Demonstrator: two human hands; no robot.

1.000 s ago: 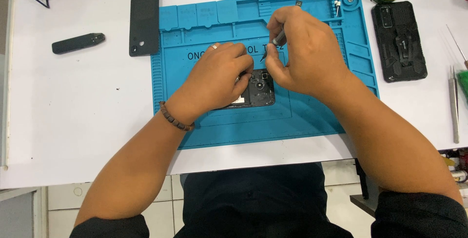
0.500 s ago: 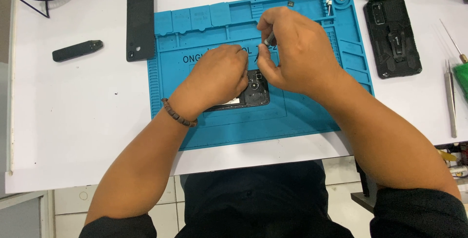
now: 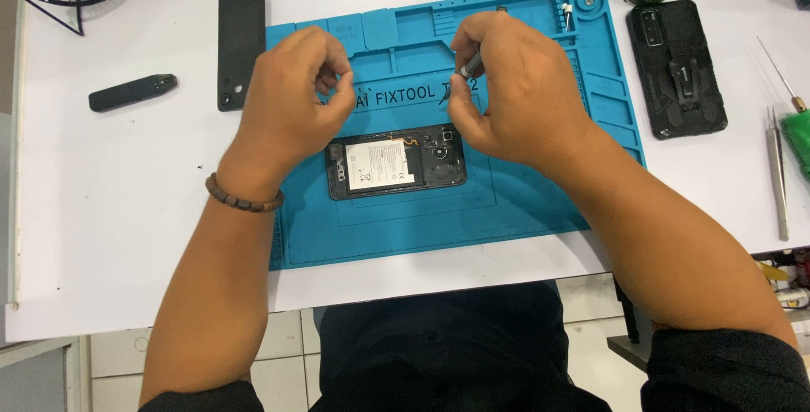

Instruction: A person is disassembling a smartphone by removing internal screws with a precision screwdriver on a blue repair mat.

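Since the earlier frame both hands have lifted off the opened phone, which now lies fully uncovered in the middle of the blue repair mat. The left hand hovers above the phone's left end, fingers curled in on themselves and holding nothing that shows. The right hand pinches a slim screwdriver between thumb and fingers, tip pointing down towards the phone's camera end but clear of it.

As far as can be judged, the back cover is already off and set aside on the white counter, exposing battery and board. Whether any screws remain in the phone is too small to tell.
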